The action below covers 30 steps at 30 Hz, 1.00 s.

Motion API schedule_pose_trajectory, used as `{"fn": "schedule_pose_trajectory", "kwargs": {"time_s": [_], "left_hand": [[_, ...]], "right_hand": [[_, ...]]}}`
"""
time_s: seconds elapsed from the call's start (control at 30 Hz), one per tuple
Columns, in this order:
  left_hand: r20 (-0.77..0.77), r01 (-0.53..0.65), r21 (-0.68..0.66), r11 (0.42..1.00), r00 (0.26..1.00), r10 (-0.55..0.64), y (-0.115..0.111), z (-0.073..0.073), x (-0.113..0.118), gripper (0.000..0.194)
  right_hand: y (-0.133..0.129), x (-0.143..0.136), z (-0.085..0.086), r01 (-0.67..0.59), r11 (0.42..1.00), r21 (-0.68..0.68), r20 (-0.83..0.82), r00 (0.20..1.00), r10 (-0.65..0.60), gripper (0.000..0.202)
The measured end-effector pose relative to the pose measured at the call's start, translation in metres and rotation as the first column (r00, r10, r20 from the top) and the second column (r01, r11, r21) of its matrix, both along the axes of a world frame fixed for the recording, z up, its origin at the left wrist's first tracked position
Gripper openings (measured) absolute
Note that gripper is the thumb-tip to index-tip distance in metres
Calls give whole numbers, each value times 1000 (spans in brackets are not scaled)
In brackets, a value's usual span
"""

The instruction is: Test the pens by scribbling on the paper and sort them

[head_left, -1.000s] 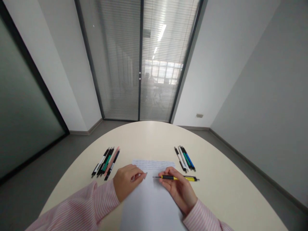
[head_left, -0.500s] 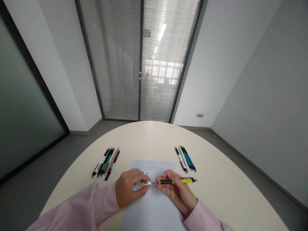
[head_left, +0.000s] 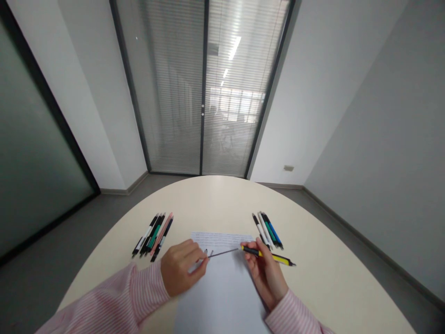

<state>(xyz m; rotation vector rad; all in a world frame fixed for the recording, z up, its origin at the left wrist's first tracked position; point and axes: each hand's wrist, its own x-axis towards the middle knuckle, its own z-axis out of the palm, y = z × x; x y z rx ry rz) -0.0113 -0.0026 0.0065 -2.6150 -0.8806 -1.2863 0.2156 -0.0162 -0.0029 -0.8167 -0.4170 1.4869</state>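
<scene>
My left hand [head_left: 182,268] pinches a thin dark pen refill [head_left: 223,253] by one end, between thumb and forefinger. The refill slants up to the right, its far end close to the front opening of a yellow pen barrel with a black grip [head_left: 283,259]. Around that barrel the fingers of my right hand [head_left: 264,269] are closed. Beneath both hands lies a sheet of paper [head_left: 219,297] with lines of writing along its top. Beside my left fingertips are small parts [head_left: 211,253], too small to name, partly hidden by the hand.
On the left of the round table [head_left: 215,199] lies a row of several pens [head_left: 153,235], black, white, green and pink. Another group of pens [head_left: 268,229], with a blue one, lies to the right. Behind the table stands a glass partition with blinds [head_left: 174,116].
My hands have moved apart, the left one leftward and the right one up and rightward. The refill now shows along most of its length, outside the barrel, which tilts down to the right.
</scene>
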Motion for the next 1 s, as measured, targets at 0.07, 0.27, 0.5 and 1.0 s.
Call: {"fn": "schedule_pose_trajectory", "kwargs": {"time_s": [0.07,0.27,0.5,1.0], "left_hand": [[-82,-32,32,999,996,34,-4,-3,2,17],[-198,-71,17,997,977,73,-15,-10,7,15],[-272,-48,-109,993,962,17,-21,-17,14,14],[-238,-81,-180,980,971,36,-20,-20,17,23]], "right_hand": [[2,2,-5,54,999,9,3,999,-54,18],[3,5,-11,124,992,40,-10,992,-123,15],[1,3,-7,145,987,73,-9,989,-144,11],[-3,-2,-4,134,975,180,350,917,-191,17]]}}
